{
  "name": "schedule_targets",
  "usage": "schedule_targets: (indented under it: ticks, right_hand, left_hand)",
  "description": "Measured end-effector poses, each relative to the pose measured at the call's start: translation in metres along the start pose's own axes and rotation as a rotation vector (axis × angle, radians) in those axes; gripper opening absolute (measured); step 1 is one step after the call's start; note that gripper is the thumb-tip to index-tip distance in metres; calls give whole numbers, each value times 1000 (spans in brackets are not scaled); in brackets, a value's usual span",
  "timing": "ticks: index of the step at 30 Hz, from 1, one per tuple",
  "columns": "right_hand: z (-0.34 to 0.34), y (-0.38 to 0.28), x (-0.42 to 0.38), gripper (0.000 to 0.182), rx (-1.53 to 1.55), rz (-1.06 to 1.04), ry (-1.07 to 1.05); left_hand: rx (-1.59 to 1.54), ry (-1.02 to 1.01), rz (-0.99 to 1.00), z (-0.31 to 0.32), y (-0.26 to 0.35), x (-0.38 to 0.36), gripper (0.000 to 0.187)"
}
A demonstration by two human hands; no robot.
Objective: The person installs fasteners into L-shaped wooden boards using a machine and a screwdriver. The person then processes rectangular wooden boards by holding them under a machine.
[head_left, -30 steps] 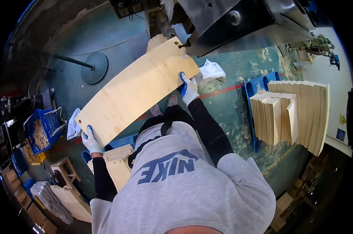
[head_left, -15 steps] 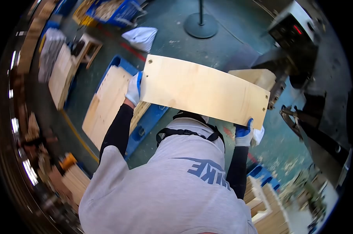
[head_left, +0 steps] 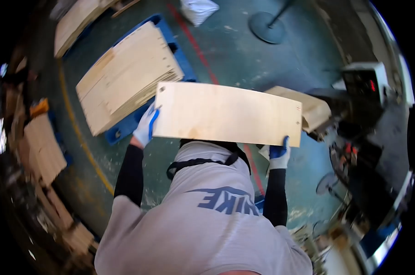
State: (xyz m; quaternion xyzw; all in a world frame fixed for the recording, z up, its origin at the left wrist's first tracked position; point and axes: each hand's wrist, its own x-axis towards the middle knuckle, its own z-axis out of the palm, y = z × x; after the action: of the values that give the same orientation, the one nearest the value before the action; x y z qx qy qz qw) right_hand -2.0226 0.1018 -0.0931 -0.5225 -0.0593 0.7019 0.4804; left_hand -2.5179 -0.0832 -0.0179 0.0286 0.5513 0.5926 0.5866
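A pale wooden board [head_left: 225, 113] with small holes near its ends is held out in front of my body, its broad face up. My left hand [head_left: 146, 126], in a white and blue glove, grips the board's left end. The near right corner is held by my right hand [head_left: 280, 153], gloved alike, with the thumb on top. Fingers under the board are hidden. Behind the board's left end lies a stack of similar boards [head_left: 129, 68] on a blue pallet [head_left: 184, 62].
A dark machine with a control box [head_left: 365, 82] stands at the right. Another wooden piece [head_left: 303, 103] sits behind the board's right end. A round stand base [head_left: 267, 28] and a white sack [head_left: 198, 10] are on the floor ahead. More boards [head_left: 46, 149] lie at the left.
The view has turned left, so the pallet stack appears higher and the machine further right. The board has become more level across the view, still held in both hands.
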Motion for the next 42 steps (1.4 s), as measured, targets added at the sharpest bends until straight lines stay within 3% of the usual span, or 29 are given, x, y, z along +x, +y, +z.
schedule_targets:
  ticks: [4,6,8,10,12,15,18,20,27,28,32,36,37,42]
  right_hand:
    - [-20,17,-43,55,82,-175,58]
    - [-21,15,-95,63,264,-127,63]
    - [-26,16,-152,71,364,-224,-80]
    - [-49,35,-194,63,524,-294,12]
    - [-49,42,-222,54,499,-338,-62]
    - [-81,49,-226,45,565,-562,338]
    - [-115,37,-233,45,656,-694,410]
    - [-139,29,-231,43,690,-745,502]
    - [-183,9,-206,45,750,-848,502]
    - [-181,9,-202,45,750,-866,528]
    - [-207,8,-176,41,876,-842,517]
    - [-225,-4,-151,38,851,-877,572]
    - [-229,-8,-145,37,870,-863,567]
    - [-251,-23,-134,38,888,-784,554]
  left_hand:
    - [322,112,105,-40,-47,31,44]
    - [554,82,101,-7,-38,39,45]
    - [565,-126,108,30,-36,56,47]
    - [585,-320,53,90,-44,74,48]
    - [627,-529,28,161,-58,84,49]
    - [634,-773,-74,259,-79,87,52]
    - [695,-977,-182,328,-114,99,55]
    - [769,-1008,-197,367,-136,92,48]
    - [955,-941,-268,457,-165,72,49]
    - [984,-920,-283,465,-162,69,49]
    - [960,-1124,9,479,-214,119,48]
    - [954,-952,-211,514,-208,97,43]
    - [948,-1003,-67,511,-226,114,41]
    - [1089,-938,-14,526,-238,116,36]
